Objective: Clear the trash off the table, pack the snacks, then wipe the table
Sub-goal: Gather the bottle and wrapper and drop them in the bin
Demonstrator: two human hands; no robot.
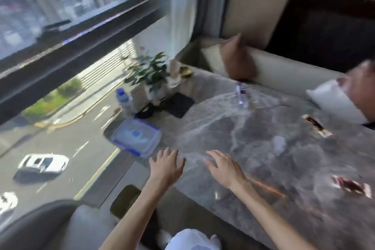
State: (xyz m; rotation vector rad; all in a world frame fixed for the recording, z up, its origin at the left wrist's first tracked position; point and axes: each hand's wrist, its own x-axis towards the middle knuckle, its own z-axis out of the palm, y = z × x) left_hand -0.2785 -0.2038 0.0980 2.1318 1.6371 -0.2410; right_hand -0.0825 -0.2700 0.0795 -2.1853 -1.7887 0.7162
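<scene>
both hands, left hand [166, 165] and right hand [222, 166], hover empty with fingers spread over the near counter [253, 128] edge; a lidded plastic box [136, 137] sits left, what look like snack wrappers [352, 185] lie right.

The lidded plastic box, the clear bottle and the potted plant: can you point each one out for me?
Lidded plastic box [136, 137]: head view, middle of its blue-trimmed lid.
Clear bottle [241, 95]: head view, on its see-through body.
Potted plant [151, 70]: head view, among its green leaves.
</scene>
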